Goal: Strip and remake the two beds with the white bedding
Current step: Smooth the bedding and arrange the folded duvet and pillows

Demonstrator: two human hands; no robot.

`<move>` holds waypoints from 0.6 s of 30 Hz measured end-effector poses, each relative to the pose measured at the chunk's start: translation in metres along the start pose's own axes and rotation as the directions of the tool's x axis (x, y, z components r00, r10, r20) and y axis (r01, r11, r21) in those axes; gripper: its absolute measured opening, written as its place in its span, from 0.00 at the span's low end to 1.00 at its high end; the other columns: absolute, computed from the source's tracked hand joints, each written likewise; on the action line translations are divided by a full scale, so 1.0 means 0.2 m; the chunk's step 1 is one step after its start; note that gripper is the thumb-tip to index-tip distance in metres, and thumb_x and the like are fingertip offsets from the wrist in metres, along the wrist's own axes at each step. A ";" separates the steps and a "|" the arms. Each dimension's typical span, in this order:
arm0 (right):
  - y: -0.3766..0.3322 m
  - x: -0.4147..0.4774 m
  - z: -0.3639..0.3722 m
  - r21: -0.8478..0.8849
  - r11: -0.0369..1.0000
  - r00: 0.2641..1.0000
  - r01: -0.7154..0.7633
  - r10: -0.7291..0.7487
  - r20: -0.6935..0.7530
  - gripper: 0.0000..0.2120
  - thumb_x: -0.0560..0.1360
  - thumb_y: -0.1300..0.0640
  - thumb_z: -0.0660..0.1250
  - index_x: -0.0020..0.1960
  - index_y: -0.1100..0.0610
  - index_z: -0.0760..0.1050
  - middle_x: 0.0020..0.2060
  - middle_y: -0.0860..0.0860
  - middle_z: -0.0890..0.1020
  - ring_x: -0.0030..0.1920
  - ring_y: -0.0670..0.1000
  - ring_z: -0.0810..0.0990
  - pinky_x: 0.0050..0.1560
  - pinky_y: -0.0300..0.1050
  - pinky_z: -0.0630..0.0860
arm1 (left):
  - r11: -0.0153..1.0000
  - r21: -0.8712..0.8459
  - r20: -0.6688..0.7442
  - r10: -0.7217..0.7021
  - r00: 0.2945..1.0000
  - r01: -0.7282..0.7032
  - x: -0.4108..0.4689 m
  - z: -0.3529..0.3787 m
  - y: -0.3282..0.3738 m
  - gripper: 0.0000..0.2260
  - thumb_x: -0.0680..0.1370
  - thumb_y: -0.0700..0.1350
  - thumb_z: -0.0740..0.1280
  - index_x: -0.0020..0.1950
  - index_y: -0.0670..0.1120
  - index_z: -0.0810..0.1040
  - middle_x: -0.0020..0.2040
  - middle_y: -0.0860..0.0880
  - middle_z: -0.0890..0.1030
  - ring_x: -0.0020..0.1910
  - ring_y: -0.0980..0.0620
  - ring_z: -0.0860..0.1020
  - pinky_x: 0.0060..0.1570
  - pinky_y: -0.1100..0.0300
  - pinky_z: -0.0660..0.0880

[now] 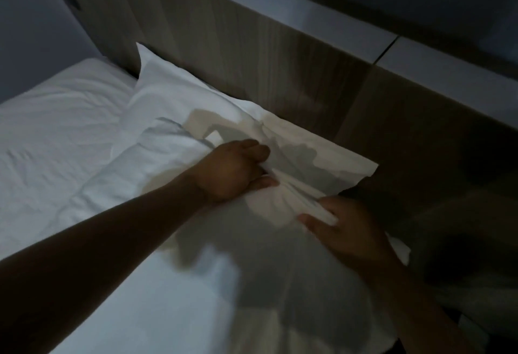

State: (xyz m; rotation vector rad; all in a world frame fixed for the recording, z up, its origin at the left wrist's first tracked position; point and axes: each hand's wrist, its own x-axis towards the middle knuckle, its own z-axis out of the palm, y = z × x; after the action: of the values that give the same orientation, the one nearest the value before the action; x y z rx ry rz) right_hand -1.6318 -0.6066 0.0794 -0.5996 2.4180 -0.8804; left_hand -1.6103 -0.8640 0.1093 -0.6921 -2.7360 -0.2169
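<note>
A white pillow (173,118) in a white pillowcase lies on the bed against the wooden headboard (252,45). The loose open end of the pillowcase (322,154) spreads flat toward the right edge of the bed. My left hand (232,168) grips a bunch of that loose fabric, fingers curled round it. Just to the right and nearer me, my right hand (344,227) pinches folded layers of the same pillowcase end between thumb and fingers. A white sheet (56,135) covers the mattress on the left, creased.
The wooden headboard runs diagonally across the back, with a pale ledge (308,9) on top of it. A grey wall (25,31) stands at the far left. To the right of the bed lies a dark gap (462,213) with dim shapes.
</note>
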 end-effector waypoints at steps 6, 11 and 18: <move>0.36 0.08 0.21 -0.184 0.968 0.974 -0.171 0.194 0.117 0.25 0.76 0.43 0.65 0.69 0.53 0.70 0.64 0.51 0.75 0.65 0.53 0.73 0.62 0.45 0.70 | 0.952 0.056 0.267 -0.304 0.914 0.300 0.00 0.32 0.06 0.20 0.74 0.58 0.63 0.52 0.43 0.82 0.55 0.42 0.79 0.53 0.41 0.76 0.54 0.50 0.73; 0.36 0.01 0.34 -0.184 0.982 0.998 -0.050 0.045 -0.033 0.27 0.74 0.42 0.67 0.67 0.56 0.71 0.60 0.54 0.76 0.61 0.56 0.74 0.59 0.48 0.71 | 0.789 0.024 0.091 -0.613 0.785 0.614 -0.30 0.35 -0.07 0.28 0.72 0.58 0.59 0.54 0.35 0.79 0.53 0.35 0.79 0.51 0.34 0.79 0.52 0.43 0.77; 0.17 0.03 0.49 -0.091 0.981 0.961 0.172 -0.187 -0.204 0.35 0.72 0.31 0.57 0.62 0.59 0.75 0.53 0.55 0.80 0.53 0.57 0.80 0.52 0.52 0.77 | 0.399 0.053 0.075 -0.916 0.394 0.916 -0.46 0.36 -0.14 0.49 0.68 0.75 0.57 0.73 0.38 0.62 0.72 0.37 0.64 0.69 0.35 0.64 0.67 0.42 0.64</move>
State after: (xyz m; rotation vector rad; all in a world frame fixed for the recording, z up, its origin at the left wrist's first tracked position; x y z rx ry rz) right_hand -1.5873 -0.6319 -0.0125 -0.7996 2.6274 -0.9776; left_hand -1.5661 -0.9131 0.0088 0.9737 -2.8635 -0.4148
